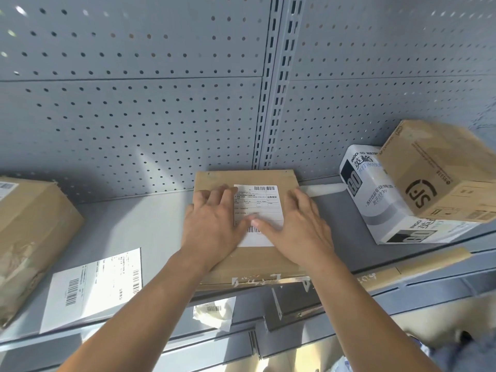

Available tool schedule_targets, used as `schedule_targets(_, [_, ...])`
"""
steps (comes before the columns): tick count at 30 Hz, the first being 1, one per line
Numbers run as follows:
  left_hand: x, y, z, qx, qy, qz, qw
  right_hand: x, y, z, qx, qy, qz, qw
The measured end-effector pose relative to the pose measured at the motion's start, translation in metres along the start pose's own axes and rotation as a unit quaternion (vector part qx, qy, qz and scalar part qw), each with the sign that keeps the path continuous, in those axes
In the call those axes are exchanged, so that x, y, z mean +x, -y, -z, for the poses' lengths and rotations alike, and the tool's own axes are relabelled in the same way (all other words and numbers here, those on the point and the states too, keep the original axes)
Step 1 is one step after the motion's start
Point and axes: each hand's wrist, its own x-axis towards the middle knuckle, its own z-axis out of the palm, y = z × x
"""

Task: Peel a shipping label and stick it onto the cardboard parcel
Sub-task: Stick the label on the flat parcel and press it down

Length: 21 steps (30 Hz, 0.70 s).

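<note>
A flat cardboard parcel (249,260) lies on the grey shelf in the middle of the view. A white shipping label (261,202) with barcodes lies flat on its top face. My left hand (212,224) rests palm down on the label's left edge, fingers spread. My right hand (298,226) lies palm down on the label's right side. Its thumb stretches across the lower part of the label, by the bottom barcode. Neither hand grips anything.
Another label sheet (94,288) lies on the grey shelf (139,224) to the left, beside a brown box (29,237). At right stand a white printed carton (375,197) and a cardboard box (440,173). A crumpled backing paper (214,312) sits below the shelf edge. Pegboard wall behind.
</note>
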Motion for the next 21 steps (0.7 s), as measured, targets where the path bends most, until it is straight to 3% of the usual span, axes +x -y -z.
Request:
schedule_targets(6, [0.002,0.000,-0.005,0.034,-0.003,-0.002,0.999,0.004,-0.005,0.002,0.008,-0.009,0.001,1.000])
schedule_targets(21, [0.004,0.007,-0.002,-0.055,-0.028,-0.017,0.998,0.013,-0.015,0.002,-0.006,0.001,0.020,1.000])
